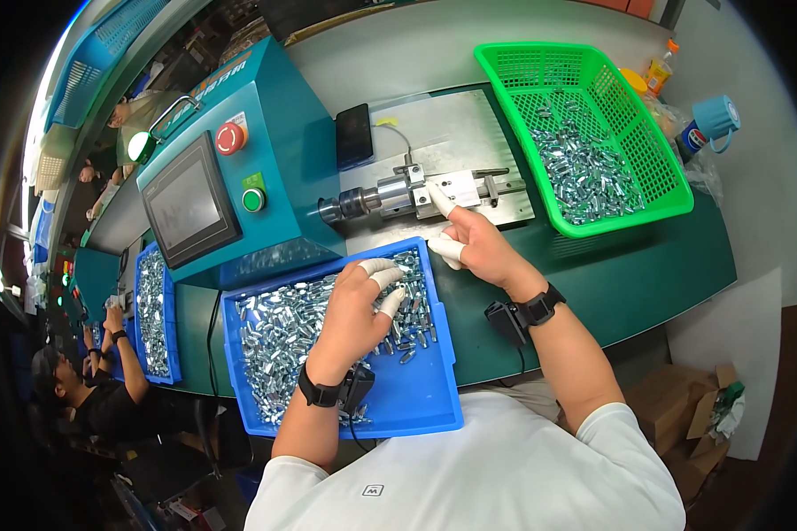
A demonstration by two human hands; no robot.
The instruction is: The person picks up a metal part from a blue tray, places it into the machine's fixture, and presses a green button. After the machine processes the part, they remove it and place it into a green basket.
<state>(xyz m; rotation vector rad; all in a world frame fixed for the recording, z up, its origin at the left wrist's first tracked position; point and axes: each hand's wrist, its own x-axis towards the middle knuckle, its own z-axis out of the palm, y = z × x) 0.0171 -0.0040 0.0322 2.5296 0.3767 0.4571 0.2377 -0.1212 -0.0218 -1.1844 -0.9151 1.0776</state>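
Observation:
My left hand (356,305) is over the blue tray (398,389), its fingers bent toward the thumb among loose shiny metal parts (283,327). A small metal part shows at its fingertips, largely hidden by them. At the machine's fixture, my right hand (478,248) has its index finger stretched onto the metal block (456,190); the thumb stands apart and the other fingers curl. No part shows in it. White finger covers sit on several fingertips of both hands. Left of the block is a round chuck (359,203) joined to the teal machine (279,159).
A green basket (562,228) with similar metal parts stands at the right. Behind the fixture lies a black phone (354,135). A blue cup (715,117) and bottle (661,67) stand at the far right. Another person (88,389) works at the left beside a second blue tray (170,341).

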